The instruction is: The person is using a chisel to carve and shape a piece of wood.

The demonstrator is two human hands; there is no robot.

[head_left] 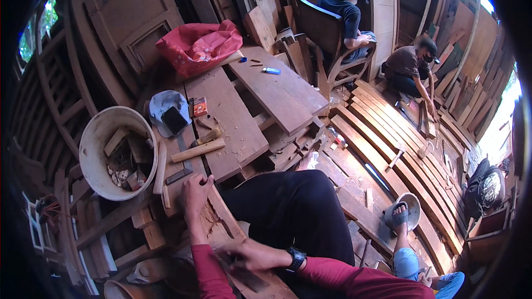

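Note:
My left hand [196, 195], its fingers curled and thumb on top, grips the upper end of a long wooden piece [221, 210] with a rough, hollowed face. The piece slants down beside my dark-trousered leg [293, 210]. Lower down, my right hand [257, 256], below a black wristwatch [296, 259], lies over the same piece. Its fingers are smeared by motion, so I cannot make out what they hold. Just beyond my left hand, a try square [185, 167] and a wooden-handled tool [208, 135] lie on the planks.
A white bucket [88, 158] of wood offcuts stands left. A cap [160, 102] with a phone [175, 120], a red bag [199, 50] and a blue lighter [271, 71] rest on boards. Right are long beams [382, 138], a hammer [395, 156] and three other people, one [410, 66] crouching.

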